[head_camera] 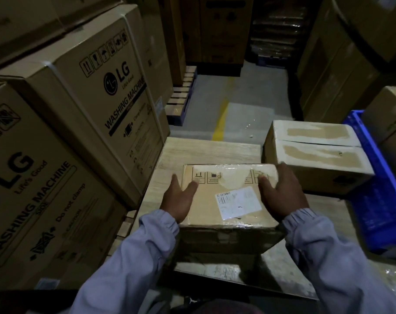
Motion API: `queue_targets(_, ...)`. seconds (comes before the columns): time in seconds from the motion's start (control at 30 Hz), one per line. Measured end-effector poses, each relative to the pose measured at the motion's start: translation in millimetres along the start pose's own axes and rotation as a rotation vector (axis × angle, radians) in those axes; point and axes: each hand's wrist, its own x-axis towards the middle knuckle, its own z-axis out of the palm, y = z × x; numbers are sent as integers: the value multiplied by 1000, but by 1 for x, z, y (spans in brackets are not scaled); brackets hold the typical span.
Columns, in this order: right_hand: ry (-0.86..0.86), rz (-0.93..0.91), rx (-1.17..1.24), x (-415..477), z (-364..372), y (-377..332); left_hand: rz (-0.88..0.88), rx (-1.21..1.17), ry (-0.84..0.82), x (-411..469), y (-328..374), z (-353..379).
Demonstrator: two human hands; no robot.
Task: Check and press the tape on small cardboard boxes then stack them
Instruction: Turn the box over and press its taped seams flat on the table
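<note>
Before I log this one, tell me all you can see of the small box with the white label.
The small box is brown cardboard, lying flat on a pale wood-grain top. Wrinkled clear tape covers its far edge and near face. Handling symbols line the far side; a white shipping label sits right of centre. The left hand rests over its left edge, the right hand over its right edge, fingers straight.

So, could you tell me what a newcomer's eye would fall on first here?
Probably the two hands first: the left hand and right hand lie flat on the small taped box at centre, either side of its white label. Next, the LG washing machine cartons stacked along the left, and the blue crate at the right edge.
</note>
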Motion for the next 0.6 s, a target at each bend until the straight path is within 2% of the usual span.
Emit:
queue_targets(0.07,-93,210,176,0,-2,2,-48,-78,-67,1,0,-1)
queue_targets(0.1,-143,256,219,-1,-2,2,-37,-102,-88,0,0,-2)
queue_targets(0.17,-170,249,253,-4,-2,6,-25,-173,-125,-4,1,-5)
queue_targets(0.37,-51,154,512,-17,-8,-8,82,-374,-76,-6,7,-13)
queue_targets(0.5,-94,115,432,-8,-7,-8,140,-272,7,-4,13,-18)
queue_targets(0.6,-109,147,371,-9,3,11,91,-153,7,-4,2,-14)
